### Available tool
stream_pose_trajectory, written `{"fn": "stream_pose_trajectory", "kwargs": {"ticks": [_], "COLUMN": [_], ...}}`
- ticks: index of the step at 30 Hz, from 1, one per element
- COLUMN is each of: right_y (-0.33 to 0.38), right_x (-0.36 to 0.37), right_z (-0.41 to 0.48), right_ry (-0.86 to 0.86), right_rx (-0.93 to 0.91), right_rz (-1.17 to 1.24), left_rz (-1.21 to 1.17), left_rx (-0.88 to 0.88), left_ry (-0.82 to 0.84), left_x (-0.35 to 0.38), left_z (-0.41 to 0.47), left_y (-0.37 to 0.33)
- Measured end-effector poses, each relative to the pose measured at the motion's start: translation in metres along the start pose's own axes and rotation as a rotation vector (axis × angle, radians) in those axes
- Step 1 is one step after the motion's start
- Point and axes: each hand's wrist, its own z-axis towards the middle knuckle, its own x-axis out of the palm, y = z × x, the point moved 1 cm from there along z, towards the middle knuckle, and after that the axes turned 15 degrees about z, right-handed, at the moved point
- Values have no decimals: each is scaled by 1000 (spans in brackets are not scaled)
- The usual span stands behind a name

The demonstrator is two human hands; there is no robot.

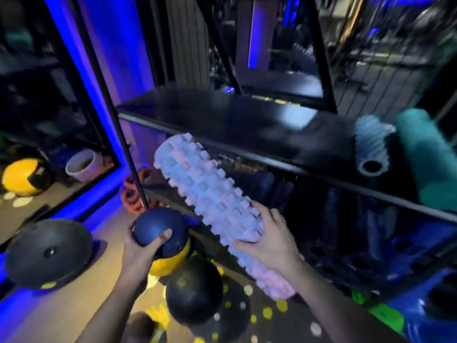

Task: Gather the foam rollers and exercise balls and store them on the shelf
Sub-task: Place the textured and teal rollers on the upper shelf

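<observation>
My right hand (265, 240) grips a long knobbly pale foam roller (212, 199), held slanted with its far end just below the front edge of the black shelf (222, 120). My left hand (138, 253) is closed on a small dark blue ball (158, 230). A ridged light-blue roller (372, 144) and a smooth teal roller (427, 157) lie on the shelf at the right. On the floor below my hands sit a yellow and black ball (170, 262) and a larger black ball (194, 289).
A black dome trainer (48, 252) lies flat-side up on the floor at left. A mirror at left reflects a yellow ball (21, 177) and a pot (84, 164). Orange rings (132, 191) are stacked by the shelf's black upright post (128, 154). Dark gear fills the lower shelf (346, 219).
</observation>
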Motion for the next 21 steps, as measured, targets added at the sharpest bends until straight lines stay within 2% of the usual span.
{"fn": "stream_pose_trajectory", "kwargs": {"ticks": [2, 6, 10, 14, 17, 21], "right_y": [24, 52, 53, 46, 38, 19], "right_x": [-14, -38, -66, -95, -123, -170], "right_z": [19, 56, 106, 142, 168, 210], "right_ry": [-22, -174, -319, -540, -657, -731], "right_rx": [25, 133, 293, 446, 513, 603], "right_rz": [35, 228, 275, 383, 332, 222], "left_rz": [-32, -33, 37, 10, -43, -40], "left_rx": [37, 48, 128, 200, 236, 281], "left_ry": [15, 29, 88, 188, 272, 355], "left_x": [1, 11, 31, 75, 121, 188], "left_z": [18, 60, 104, 142, 166, 190], "left_y": [-21, -41, -66, -105, -135, -176]}}
